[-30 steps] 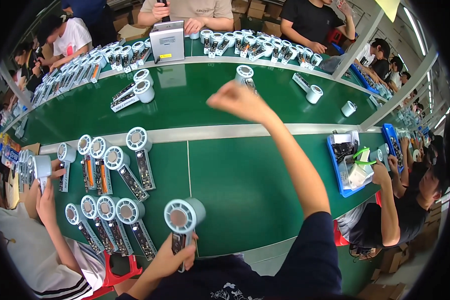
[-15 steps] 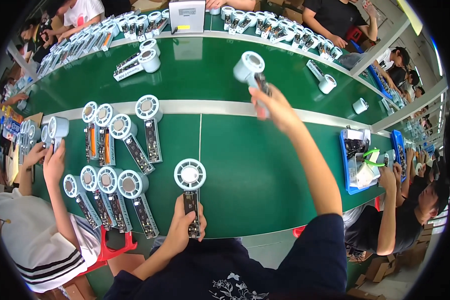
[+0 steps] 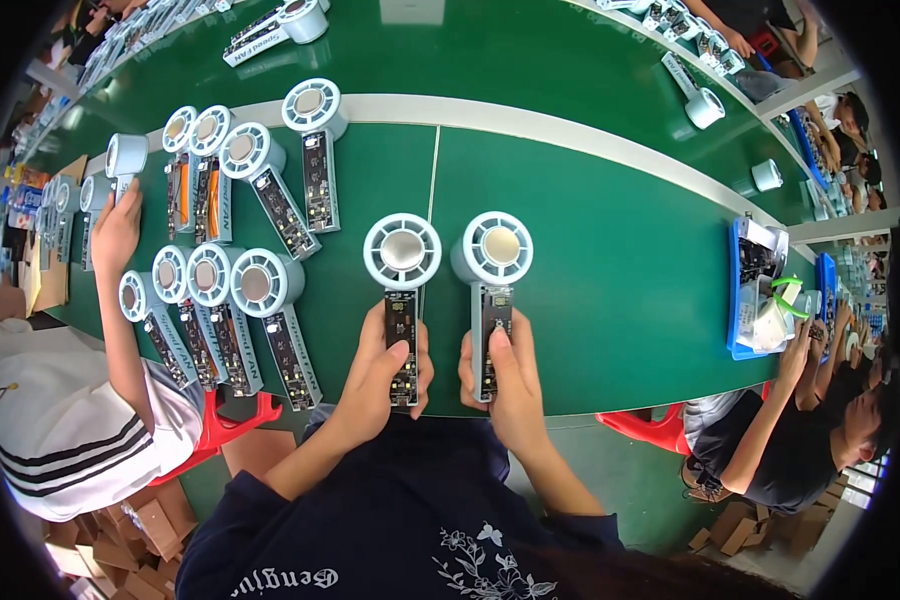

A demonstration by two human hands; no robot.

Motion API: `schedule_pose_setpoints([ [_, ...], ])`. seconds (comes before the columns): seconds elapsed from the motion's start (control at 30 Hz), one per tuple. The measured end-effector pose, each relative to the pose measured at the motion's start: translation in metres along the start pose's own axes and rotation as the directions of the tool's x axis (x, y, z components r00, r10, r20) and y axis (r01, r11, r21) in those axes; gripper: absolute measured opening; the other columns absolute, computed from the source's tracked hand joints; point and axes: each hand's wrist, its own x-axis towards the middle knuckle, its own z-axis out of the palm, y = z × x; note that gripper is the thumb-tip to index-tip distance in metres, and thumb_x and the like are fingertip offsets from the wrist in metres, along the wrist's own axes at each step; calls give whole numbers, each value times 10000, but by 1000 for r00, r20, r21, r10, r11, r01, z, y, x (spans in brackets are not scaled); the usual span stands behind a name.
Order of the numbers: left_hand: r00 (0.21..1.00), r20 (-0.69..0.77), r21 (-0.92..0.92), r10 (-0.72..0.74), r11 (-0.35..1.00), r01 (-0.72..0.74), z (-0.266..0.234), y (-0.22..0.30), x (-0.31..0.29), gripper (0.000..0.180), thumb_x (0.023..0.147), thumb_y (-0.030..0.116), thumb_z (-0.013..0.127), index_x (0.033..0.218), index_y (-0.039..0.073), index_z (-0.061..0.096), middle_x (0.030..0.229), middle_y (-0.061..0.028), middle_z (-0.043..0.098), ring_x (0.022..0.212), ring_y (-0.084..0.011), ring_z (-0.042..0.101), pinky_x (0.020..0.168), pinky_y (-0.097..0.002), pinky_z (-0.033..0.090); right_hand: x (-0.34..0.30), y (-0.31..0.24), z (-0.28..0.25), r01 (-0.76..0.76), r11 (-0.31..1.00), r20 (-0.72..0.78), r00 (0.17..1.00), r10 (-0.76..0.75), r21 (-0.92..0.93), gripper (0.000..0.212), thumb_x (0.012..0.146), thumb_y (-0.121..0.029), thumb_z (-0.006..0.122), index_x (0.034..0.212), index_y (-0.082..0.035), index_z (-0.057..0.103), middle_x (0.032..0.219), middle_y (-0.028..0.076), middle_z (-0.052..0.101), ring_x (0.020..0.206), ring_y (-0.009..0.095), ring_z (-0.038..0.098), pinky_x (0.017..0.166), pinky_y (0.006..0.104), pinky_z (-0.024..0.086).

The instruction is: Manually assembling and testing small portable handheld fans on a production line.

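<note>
Side by side near the table's front edge, I hold two pale blue handheld fans upright. My left hand is closed around the handle of the left fan, thumb on its bare black circuit board. My right hand grips the right fan by its handle, with the thumb likewise pressed on the exposed board. Both fans turn their round grilles and shiny centre discs up toward me. To the left of my hands lie several similar fans in two rows, the nearest being a fan with its board showing.
On the left, a co-worker's hand holds another fan. A blue bin of parts and green-handled pliers sits at the right, near a second worker. Beyond a pale rail, more fans lie on a green surface.
My right hand has come back from the far surface with its fan, now beside the left one. The view has tilted down; my left hand still holds its fan.
</note>
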Motion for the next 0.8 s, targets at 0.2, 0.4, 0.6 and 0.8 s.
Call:
schedule_pose_setpoints([
  [0.2, 995, -100, 100, 14, 995, -4, 7, 1, -2, 508, 893, 192, 388, 1343, 33, 214, 944, -119, 447, 549, -152, 456, 349, -243, 380, -1, 6, 8, 8, 1000, 3, 1000, -8, -11, 396, 976, -208, 340, 1302, -27, 205, 888, 78, 466, 573, 62, 405, 429, 173, 315],
  [0.4, 999, 50, -2, -17, 1000, 18, -11, -1, 0, 487, 906, 100, 324, 1350, 23, 138, 1053, -166, 450, 642, -170, 500, 477, -265, 439, 2, 5, 8, -12, 999, 28, 1000, 13, -35, 397, 972, -185, 335, 1305, -20, 194, 909, 81, 463, 557, 63, 405, 407, 179, 320],
  [0.6, 995, 94, 25, -26, 999, 24, -10, 4, 0, 485, 916, 99, 336, 1349, 8, 136, 1095, -185, 459, 651, -173, 511, 523, -266, 450, 3, 4, 8, -1, 999, 43, 999, 3, -47, 404, 966, -168, 339, 1308, -14, 188, 929, 94, 461, 551, 74, 417, 398, 189, 343],
  [0.8, 998, 68, 78, -10, 997, 5, -6, 5, -1, 478, 919, 94, 335, 1346, 2, 141, 1106, -189, 461, 651, -174, 516, 543, -266, 451, 4, 4, 5, -21, 1000, 55, 998, 20, 8, 414, 961, -159, 343, 1313, -12, 183, 940, 107, 463, 565, 89, 439, 405, 199, 370],
])
